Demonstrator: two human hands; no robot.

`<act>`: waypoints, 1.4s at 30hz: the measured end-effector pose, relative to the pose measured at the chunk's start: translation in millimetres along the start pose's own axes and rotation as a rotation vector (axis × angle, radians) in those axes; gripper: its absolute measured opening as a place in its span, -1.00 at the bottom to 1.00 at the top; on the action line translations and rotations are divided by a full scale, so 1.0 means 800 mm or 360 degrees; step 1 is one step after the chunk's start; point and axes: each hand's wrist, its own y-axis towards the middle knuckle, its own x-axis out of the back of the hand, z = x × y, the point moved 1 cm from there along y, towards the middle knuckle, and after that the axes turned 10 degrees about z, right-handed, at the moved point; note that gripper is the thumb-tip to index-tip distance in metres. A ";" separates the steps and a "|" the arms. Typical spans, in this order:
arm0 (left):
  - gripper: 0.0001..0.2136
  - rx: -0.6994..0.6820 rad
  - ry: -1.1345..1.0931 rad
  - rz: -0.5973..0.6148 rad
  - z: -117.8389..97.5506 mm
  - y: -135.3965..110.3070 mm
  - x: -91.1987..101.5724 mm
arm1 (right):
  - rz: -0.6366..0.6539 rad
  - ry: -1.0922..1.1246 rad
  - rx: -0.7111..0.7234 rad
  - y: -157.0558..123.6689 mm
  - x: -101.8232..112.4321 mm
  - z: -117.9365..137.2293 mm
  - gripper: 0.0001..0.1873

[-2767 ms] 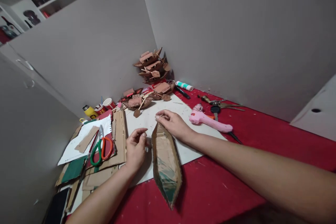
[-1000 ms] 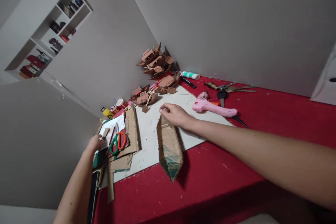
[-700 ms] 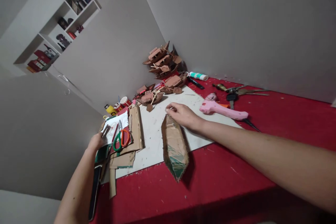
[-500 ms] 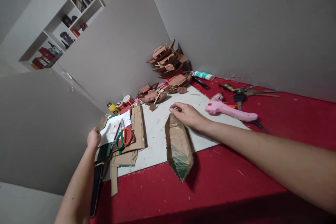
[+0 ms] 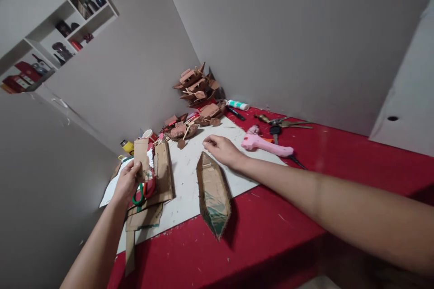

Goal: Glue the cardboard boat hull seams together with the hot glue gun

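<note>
A flat piece of brown cardboard point(image 5: 141, 153) is pinched upright in my left hand point(image 5: 129, 180), above the scissors point(image 5: 149, 187) with green and orange handles. In front of me a cardboard boat hull point(image 5: 214, 194) points toward me, its inside plain brown with a green print at the near end. My right hand point(image 5: 222, 150) is by the hull's far tip, fingers curled together. Whether those fingers touch the tip or hold something small is not clear.
Stacked model boats point(image 5: 196, 83) stand in the corner, with more boats point(image 5: 183, 131) in front. A pink glue gun point(image 5: 267, 145), keys point(image 5: 276, 131) and a white-green tube point(image 5: 238, 105) lie on the right. Cardboard sheets point(image 5: 164, 180) lie on the left, near a yellow bottle point(image 5: 127, 146).
My left hand has come up and right from the left side of the pile, bringing the cardboard piece into clear view. My right hand stays by the hull's tip. The camera view has turned right.
</note>
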 end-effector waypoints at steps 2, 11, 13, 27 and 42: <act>-0.65 0.0017 0.0047 -0.0034 0.004 0.002 0.006 | -0.0004 -0.0005 -0.0004 0.000 0.002 0.002 -0.82; -0.62 0.0394 0.0729 -0.0724 0.029 -0.002 0.083 | 0.0013 -0.0038 -0.0059 0.001 0.008 0.010 -0.79; -0.47 0.0325 0.0802 -0.0795 0.023 -0.006 0.078 | 0.0035 -0.0064 -0.0071 0.001 0.007 0.010 -0.78; -0.74 -0.0214 0.0012 0.0704 -0.047 -0.002 -0.201 | 0.0540 -0.0424 -0.0182 -0.008 0.004 0.007 -0.86; -0.78 -0.0164 -0.0418 0.0657 -0.050 -0.038 -0.212 | 0.0736 -0.0477 -0.0174 -0.021 0.003 0.019 -0.88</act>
